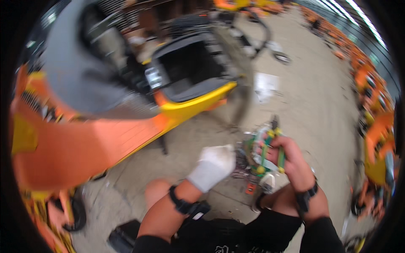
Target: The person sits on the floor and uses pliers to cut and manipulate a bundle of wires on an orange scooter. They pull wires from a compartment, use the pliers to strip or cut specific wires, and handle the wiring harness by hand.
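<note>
My right hand (291, 156) is bare and closed round pliers (270, 154) with green and yellow handles, their dark jaws pointing away from me. My left hand (215, 162), in a white glove, is closed to the left of the pliers. What its fingers hold, if anything, is hidden. A tangle of thin wires (241, 162) and small parts lies between and below my hands, blurred. To the left leans an orange and yellow scooter (126, 137) with a grey body part, and a dark, open compartment (190, 69) shows in it.
White papers (265, 86) lie on the concrete floor (312, 97) ahead. A long row of orange vehicles (373, 97) lines the right side. A black object (124, 236) lies near my left leg. Black hoses or cables (263, 31) stick out beyond the scooter.
</note>
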Motion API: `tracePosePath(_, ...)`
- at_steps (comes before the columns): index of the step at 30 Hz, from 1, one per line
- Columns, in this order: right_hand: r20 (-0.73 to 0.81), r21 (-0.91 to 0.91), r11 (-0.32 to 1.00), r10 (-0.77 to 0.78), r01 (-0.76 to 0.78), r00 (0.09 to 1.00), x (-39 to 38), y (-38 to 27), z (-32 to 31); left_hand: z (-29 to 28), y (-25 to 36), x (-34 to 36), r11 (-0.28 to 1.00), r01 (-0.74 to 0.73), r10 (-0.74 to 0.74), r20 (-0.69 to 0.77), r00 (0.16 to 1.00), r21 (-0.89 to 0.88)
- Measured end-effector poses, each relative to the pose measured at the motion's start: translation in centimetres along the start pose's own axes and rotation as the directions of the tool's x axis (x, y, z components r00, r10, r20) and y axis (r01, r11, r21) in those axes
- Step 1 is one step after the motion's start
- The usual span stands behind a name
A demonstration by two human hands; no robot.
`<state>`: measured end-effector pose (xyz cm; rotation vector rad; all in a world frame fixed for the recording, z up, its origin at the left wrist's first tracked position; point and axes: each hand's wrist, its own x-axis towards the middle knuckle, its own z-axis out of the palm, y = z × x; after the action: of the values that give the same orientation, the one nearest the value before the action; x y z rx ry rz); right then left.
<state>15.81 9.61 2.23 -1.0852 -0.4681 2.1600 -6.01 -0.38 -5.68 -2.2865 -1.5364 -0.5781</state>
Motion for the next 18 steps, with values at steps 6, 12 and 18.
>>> tracePosePath(6,0.202,0.01,0.979,-0.202,0.204,0.958,3.9,-3.6,-4.0,-0.5,1.7,3.3,0.927,0.296,-0.267,0.15,0.952,-0.23)
tracePosePath(12,0.245,-0.081,0.982,-0.144,0.169,0.959,5.6,-3.3,-1.4,-0.5,0.2,7.7,-0.147,0.625,-0.521,0.597,0.61,-0.767)
tracePosePath(18,0.234,-0.207,0.964,-0.118,0.168,0.965,7.2,-0.9,-0.7,0.5,-3.2,6.7,-0.682,0.228,-0.573,0.701,0.424,-0.695)
